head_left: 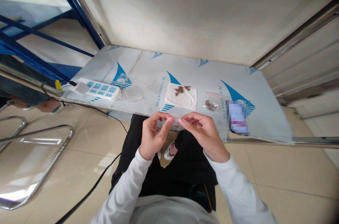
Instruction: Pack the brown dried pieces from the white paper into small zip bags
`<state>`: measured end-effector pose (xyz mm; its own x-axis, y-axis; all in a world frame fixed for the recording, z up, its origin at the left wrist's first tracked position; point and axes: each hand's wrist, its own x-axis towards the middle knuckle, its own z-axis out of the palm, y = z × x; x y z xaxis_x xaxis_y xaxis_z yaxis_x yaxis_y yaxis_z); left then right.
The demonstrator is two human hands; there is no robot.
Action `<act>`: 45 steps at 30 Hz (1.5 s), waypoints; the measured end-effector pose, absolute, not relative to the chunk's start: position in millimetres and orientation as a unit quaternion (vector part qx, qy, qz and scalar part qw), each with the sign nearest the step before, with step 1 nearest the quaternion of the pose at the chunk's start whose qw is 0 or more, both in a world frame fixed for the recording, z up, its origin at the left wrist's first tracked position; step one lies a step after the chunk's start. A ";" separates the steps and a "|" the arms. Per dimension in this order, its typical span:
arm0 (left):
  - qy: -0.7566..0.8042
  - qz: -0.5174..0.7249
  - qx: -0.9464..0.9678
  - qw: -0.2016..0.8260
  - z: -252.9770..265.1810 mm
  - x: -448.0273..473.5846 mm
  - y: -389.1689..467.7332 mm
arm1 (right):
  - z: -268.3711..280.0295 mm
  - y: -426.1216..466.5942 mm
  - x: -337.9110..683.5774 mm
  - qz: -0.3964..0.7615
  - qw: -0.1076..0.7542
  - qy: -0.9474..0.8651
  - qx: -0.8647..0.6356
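My left hand (156, 133) and my right hand (205, 131) meet just off the table's front edge, fingertips pinched. Between them stretches what looks like the top of a small clear zip bag (176, 117); its lower part is hard to make out. Just beyond lies a folded white cloth or tissue (186, 102) with several small brown pieces (180, 90) on it. To its right rests another clear zip bag (211, 105) that has brown pieces inside and a red strip along its top.
The film-covered table (267, 111) also bears a white power strip (96, 89), flat clear bags (134, 94) and a blurred-out phone-like object (238, 118). A black cable (90, 189) crosses the floor. A metal-framed chair (39, 160) stands at left, near another person's leg (29, 89).
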<state>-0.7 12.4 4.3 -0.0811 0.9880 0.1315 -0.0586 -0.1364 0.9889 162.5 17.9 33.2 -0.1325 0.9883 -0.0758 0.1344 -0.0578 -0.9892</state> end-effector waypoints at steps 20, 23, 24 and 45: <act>0.469 0.534 0.475 0.519 5.1 -9.5 13.7 | 24.3 9.2 169.7 0.501 0.429 -0.523 -0.539; 0.472 0.527 0.497 0.503 2.9 -10.4 13.7 | 26.4 9.1 168.6 0.507 0.425 -0.528 -0.532; 0.475 0.533 0.495 0.495 2.2 -10.0 13.4 | 26.2 8.7 168.1 0.516 0.428 -0.524 -0.525; 0.443 0.528 0.510 0.514 8.0 -3.3 9.9 | 24.8 6.0 156.2 0.501 0.444 -0.541 -0.510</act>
